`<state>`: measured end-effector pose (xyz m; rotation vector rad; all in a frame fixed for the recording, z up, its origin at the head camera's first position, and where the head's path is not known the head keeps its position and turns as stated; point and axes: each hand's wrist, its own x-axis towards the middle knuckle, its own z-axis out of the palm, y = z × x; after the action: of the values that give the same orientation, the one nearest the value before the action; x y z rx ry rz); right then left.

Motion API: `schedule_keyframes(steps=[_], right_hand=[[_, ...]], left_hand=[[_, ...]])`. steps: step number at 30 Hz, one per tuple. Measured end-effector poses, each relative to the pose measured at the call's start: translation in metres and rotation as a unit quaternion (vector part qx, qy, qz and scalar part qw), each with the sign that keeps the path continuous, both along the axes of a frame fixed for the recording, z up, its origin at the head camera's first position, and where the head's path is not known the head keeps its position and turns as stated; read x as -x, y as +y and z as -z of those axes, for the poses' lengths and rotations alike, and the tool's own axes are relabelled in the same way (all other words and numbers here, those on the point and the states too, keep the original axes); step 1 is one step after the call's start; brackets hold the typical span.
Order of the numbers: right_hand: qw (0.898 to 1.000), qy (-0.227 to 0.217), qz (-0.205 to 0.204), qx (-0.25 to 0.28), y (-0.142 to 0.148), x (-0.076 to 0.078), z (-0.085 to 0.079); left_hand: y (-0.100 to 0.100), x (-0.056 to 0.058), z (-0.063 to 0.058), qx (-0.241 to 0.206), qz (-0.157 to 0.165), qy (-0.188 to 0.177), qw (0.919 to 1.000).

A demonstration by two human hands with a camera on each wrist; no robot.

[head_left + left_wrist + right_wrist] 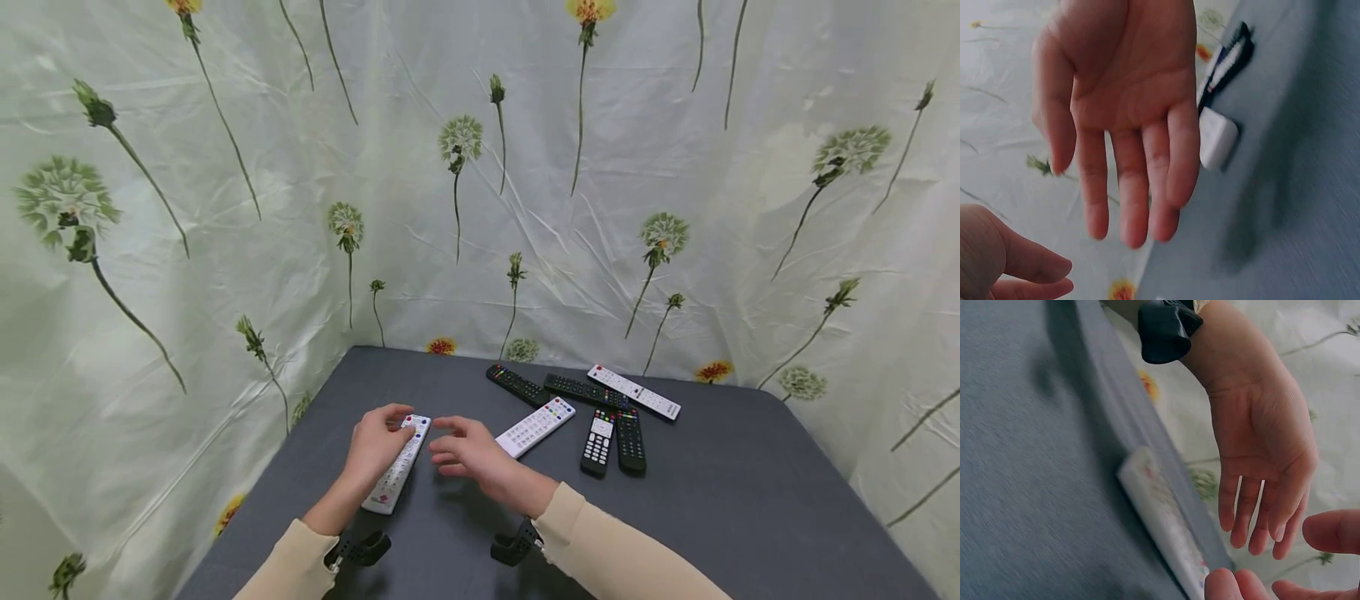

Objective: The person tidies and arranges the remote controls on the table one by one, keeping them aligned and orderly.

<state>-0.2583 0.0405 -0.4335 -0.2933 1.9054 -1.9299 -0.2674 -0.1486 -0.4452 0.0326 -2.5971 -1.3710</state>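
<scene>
Left hand (pixel 377 442), right hand (pixel 472 457): fingers loosely extended, holding nothing. White remote (pixel 397 472) by the left: best gripped along both long edges.

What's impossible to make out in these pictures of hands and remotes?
- Head view: the lower end of the middle white remote, partly hidden by the right hand.
- Head view: part of the left white remote, covered by the left hand.
- Head view: lettering on the black remotes, too small.
- Right wrist view: the left white remote's button markings, blurred.
- Left wrist view: the left hand, cut off at the lower left.
</scene>
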Motion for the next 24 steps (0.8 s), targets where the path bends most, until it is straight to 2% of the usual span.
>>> schedule_keyframes(steps=[6,14,16,18,21,24], right_hand=[[0.998,0.051,0.034,0.0,0.021,0.009,-0.009],[0.993,0.057,0.106,0.0,0.052,0.019,-0.019],[0.991,0.06,0.121,-0.003,0.059,0.015,-0.026],[0.989,0.063,0.135,-0.008,0.066,0.016,-0.026],[0.984,0.068,0.166,-0.014,0.075,0.02,-0.019],[0.977,0.062,0.202,-0.013,0.083,0.029,-0.004]], left_hand=[[0.033,0.009,-0.013,-0.033,0.022,0.022,0.999],[0.073,0.023,-0.026,-0.064,0.053,0.03,0.9961],[0.082,0.025,-0.027,-0.071,0.062,0.032,0.995],[0.09,0.029,-0.025,-0.078,0.072,0.031,0.9939],[0.1,0.035,-0.019,-0.084,0.085,0.024,0.9925],[0.11,0.042,-0.012,-0.083,0.093,0.012,0.9922]])
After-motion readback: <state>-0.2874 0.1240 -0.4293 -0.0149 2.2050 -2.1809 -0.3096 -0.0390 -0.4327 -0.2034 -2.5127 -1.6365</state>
